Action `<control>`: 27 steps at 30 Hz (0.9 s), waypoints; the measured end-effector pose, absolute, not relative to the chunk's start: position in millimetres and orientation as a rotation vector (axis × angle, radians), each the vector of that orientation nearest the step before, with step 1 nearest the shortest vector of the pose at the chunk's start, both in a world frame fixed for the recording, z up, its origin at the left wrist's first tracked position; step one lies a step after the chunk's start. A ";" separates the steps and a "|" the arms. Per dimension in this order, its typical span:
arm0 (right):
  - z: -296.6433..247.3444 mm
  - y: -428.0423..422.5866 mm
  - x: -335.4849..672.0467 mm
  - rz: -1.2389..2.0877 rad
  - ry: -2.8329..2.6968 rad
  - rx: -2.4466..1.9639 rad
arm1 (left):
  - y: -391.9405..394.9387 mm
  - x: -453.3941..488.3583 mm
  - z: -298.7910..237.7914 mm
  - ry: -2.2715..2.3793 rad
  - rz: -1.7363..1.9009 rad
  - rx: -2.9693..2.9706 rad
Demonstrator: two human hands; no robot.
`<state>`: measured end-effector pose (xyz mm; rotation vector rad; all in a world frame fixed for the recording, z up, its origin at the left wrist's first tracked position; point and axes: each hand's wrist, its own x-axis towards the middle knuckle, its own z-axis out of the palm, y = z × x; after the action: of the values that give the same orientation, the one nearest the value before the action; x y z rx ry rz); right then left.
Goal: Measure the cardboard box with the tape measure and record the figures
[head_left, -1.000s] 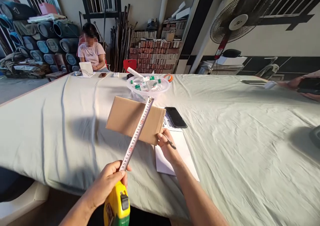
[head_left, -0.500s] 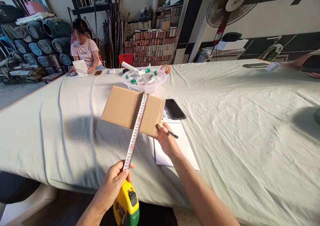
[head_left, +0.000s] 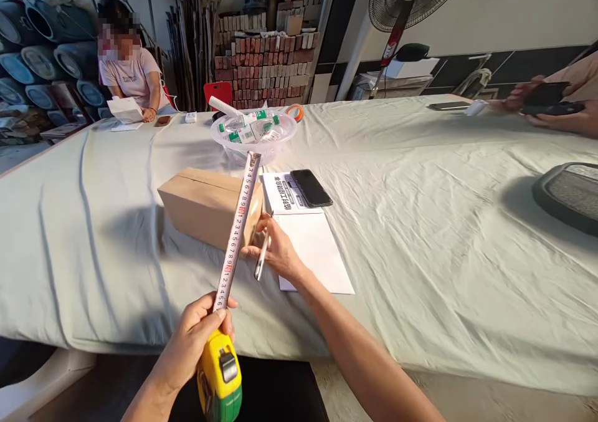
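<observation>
My left hand (head_left: pixel 199 331) is closed around the blade of a yellow and green tape measure (head_left: pixel 218 375), just above its case. The pulled-out blade slants up and away, its hooked tip above the right end of a brown cardboard box (head_left: pixel 200 210). At that end is my right hand (head_left: pixel 280 250), with a pen (head_left: pixel 262 257) held between its fingers. Thumb and fingertips are close against the box end; firm contact is hard to make out. A white notebook (head_left: pixel 313 247) with a printed upper page lies right of the box, and a black phone (head_left: pixel 311 188) rests on it.
A pale cloth covers the table (head_left: pixel 420 222). Beyond the box stands a clear plastic basin (head_left: pixel 255 141) with bottles, beside orange tape (head_left: pixel 294 112). A person (head_left: pixel 131 73) sits at far left; another person's hands (head_left: pixel 551 107) hold a dark object at right. A dark-rimmed object (head_left: pixel 570 197) lies at right.
The box has turned from its flat face toward me to lying lower with its top and side showing. My right hand has moved left along its end. The view has shifted right.
</observation>
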<state>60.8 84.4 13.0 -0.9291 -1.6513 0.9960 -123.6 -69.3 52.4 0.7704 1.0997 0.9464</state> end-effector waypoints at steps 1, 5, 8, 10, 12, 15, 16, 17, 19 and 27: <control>12.2 85.3 63.3 0.947 -1.706 -0.952 | -65.4 -120.9 51.6 1.080 0.938 0.767; 13.8 91.2 81.6 0.900 -1.586 -1.082 | -44.4 -102.5 47.3 0.998 0.920 0.705; 18.9 95.6 95.9 0.838 -1.326 -1.203 | -23.2 -84.5 45.7 0.950 0.915 0.629; 22.0 96.8 102.2 0.800 -1.230 -1.261 | -7.1 -72.5 43.5 0.899 0.923 0.551; 23.3 96.1 105.3 0.801 -1.208 -1.306 | 9.0 -61.4 39.1 0.833 0.930 0.449; 21.0 93.2 104.8 0.823 -1.228 -1.377 | 28.7 -48.5 29.8 0.765 0.909 0.335; 19.4 92.3 103.8 0.832 -1.243 -1.402 | 33.2 -45.8 26.9 0.751 0.891 0.315; 17.5 91.7 102.6 0.842 -1.260 -1.425 | 36.5 -44.1 24.7 0.739 0.870 0.301; 13.6 91.3 100.2 0.863 -1.305 -1.457 | 39.7 -43.7 22.2 0.713 0.818 0.274; 1.9 94.7 97.4 0.786 -1.344 -1.515 | 37.2 -51.3 22.0 0.633 0.763 0.238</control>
<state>97.4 94.7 1.9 -1.5153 -1.3437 0.7857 -51.3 37.2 22.0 0.2375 0.6329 0.7626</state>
